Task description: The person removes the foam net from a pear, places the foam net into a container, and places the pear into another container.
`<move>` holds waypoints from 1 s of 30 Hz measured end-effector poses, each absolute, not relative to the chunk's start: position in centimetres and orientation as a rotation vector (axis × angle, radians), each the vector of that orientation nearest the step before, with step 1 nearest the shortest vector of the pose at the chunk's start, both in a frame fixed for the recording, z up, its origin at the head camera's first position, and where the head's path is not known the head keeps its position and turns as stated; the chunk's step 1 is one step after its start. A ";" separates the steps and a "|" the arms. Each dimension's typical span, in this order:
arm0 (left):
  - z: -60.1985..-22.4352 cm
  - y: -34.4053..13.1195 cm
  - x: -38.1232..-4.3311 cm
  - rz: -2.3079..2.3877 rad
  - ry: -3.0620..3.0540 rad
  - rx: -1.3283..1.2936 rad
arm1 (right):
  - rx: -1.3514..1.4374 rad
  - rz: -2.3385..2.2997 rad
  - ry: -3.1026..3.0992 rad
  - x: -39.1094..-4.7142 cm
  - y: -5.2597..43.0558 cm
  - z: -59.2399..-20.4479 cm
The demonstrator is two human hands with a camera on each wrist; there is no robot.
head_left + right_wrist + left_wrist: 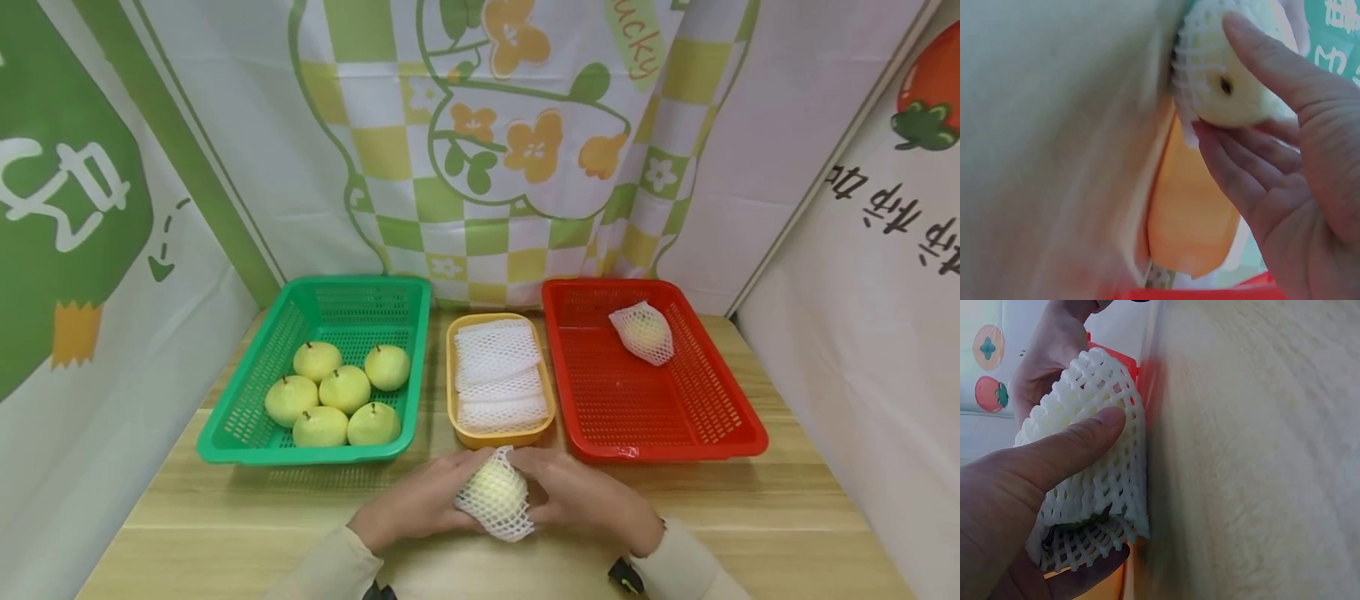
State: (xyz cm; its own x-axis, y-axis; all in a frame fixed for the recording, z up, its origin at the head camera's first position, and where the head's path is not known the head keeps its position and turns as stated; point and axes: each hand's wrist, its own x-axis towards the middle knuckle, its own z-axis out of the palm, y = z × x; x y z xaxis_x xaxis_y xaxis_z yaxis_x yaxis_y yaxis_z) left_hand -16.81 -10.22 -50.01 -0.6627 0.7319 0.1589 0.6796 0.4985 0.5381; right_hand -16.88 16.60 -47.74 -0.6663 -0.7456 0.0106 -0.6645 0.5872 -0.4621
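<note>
Both hands hold one pear [497,492] in a white foam net sleeve [1094,481], just above the table's near side. The left hand [423,500] grips it from the left, its thumb [1079,440] lying across the net and fingers beneath. From the right, the right hand [581,497] holds the pear between thumb [1266,59] and fingers. In the right wrist view the pear's end with a dark hollow shows bare past the net's edge. At the other end, in the left wrist view, the net extends past the stem.
A green basket [315,456] at left holds several bare pears [344,388]. A yellow box [550,408] with stacked foam nets [498,367] stands in the middle. In the red basket [667,451] at right lies one netted pear [647,332]. Printed cloth walls enclose the wooden table [300,512].
</note>
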 end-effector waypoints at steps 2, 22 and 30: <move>-50.0 -10.2 -16.8 0.895 2.644 1.261 | -1.153 -0.637 2.660 -16.6 16.2 -47.9; -50.7 -11.4 -17.1 0.974 2.624 1.497 | -1.094 -0.574 2.701 -16.5 14.9 -48.4; -50.2 -11.6 -16.9 0.878 2.634 1.456 | -1.101 -0.474 2.684 -16.5 14.6 -47.7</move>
State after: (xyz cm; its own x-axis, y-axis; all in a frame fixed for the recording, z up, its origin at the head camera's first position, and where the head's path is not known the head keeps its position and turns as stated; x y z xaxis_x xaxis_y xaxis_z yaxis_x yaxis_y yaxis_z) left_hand -16.88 -11.57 -50.20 -0.5687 0.7822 0.2546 0.7785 0.4119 0.4736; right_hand -16.46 14.56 -47.74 -0.7021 -0.7092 -0.0633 -0.6446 0.6709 -0.3666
